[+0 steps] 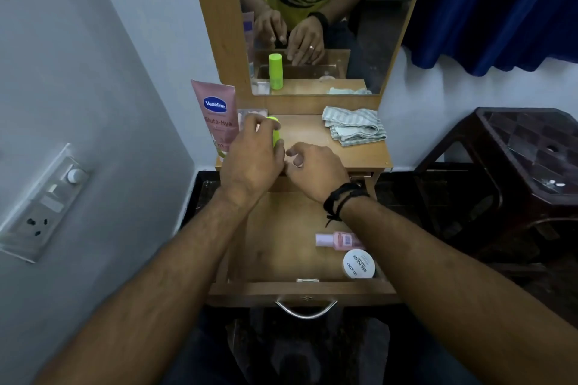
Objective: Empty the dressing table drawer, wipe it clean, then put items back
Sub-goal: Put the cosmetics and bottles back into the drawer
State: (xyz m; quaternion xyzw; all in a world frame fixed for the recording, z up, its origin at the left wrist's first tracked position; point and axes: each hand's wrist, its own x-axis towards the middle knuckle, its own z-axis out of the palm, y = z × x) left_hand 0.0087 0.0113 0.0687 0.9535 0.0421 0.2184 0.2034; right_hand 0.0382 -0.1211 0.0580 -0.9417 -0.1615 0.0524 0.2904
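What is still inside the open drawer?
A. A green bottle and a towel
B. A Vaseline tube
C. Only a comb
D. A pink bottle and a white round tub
D: the pink bottle and white round tub lie in the drawer.

socket [37, 209]: on the left wall, with switches and a round knob
curtain [500, 6]: dark blue, hanging top right
stool [513, 172]: dark brown plastic, right of the dressing table; two small white bits on its seat
floor [394, 194]: dark, under the stool
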